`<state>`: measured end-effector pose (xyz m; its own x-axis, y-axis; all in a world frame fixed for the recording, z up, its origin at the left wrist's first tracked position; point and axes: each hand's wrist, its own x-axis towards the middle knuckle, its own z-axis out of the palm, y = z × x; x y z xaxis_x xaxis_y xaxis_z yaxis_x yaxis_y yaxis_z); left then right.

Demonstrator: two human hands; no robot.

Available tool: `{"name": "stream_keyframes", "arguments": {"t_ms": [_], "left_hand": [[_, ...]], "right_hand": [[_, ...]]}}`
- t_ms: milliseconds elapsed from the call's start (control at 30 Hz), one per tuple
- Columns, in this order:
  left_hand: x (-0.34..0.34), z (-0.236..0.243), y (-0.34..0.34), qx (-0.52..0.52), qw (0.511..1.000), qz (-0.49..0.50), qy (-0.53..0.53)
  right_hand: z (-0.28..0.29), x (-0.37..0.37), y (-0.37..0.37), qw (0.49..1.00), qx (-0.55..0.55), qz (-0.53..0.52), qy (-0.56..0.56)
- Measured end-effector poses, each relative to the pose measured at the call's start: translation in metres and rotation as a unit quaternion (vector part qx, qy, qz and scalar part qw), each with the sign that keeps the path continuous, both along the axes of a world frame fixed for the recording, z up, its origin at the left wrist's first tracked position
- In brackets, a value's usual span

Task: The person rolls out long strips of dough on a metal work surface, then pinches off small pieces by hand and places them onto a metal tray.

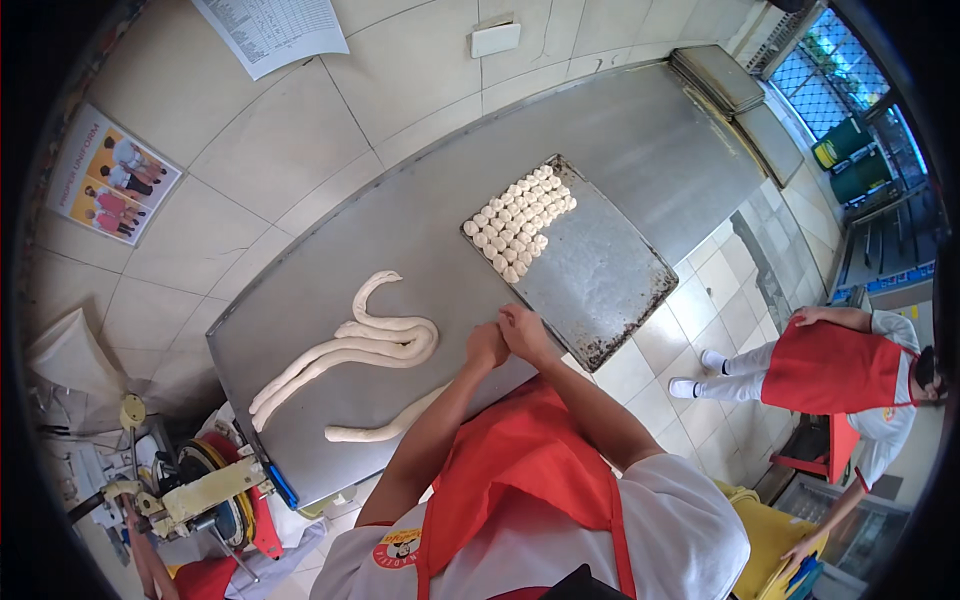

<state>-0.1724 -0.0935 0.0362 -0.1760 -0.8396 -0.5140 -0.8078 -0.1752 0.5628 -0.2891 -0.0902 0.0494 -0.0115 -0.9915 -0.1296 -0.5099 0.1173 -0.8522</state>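
Note:
My left hand (487, 345) and my right hand (523, 331) are close together over the metal table, near the tray's left corner. Both have curled fingers, and whatever lies inside them is hidden. A dough rope (375, 433) runs along the table's near side and passes under my left forearm toward the hands. To the left lies a longer dough rope (390, 342), folded back on itself with a curled far end. Small round dough pieces (515, 225) sit in close rows on the far left part of a dark baking tray (610, 270).
Stacked trays (715, 80) rest at the table's far right end. A machine (205, 490) stands at the lower left, with another person's arm (145, 545) beside it. At right stands a person in a red apron (825, 370), near a yellow container (765, 540). A tiled wall borders the table's far side.

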Motion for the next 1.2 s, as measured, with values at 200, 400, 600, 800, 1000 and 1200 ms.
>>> {"name": "stream_keyframes", "arguments": {"t_ms": [200, 400, 600, 800, 1000, 1200], "left_hand": [[-0.010, 0.008, -0.009, -0.027, 0.991, -0.105, -0.073], [0.031, -0.064, -0.035, 0.033, 0.997, 0.005, -0.065], [-0.007, -0.010, -0.055, 0.057, 0.997, 0.005, -0.044], [-0.027, 0.020, -0.036, -0.034, 0.996, 0.026, 0.073], [0.001, -0.004, -0.015, -0.083, 0.983, 0.120, 0.107], [0.025, -0.022, -0.003, -0.097, 0.972, 0.099, 0.192]], "right_hand": [[-0.010, 0.000, 0.012, 0.991, -0.022, -0.090, 0.098], [0.008, -0.065, -0.001, 0.867, 0.262, 0.382, -0.183], [-0.074, -0.179, -0.087, 0.972, 0.130, -0.038, -0.193], [-0.058, -0.126, -0.169, 0.978, 0.088, -0.115, -0.151], [-0.025, -0.062, -0.096, 0.995, -0.076, -0.024, 0.055], [-0.011, -0.007, -0.018, 0.990, 0.056, 0.077, -0.108]]}}
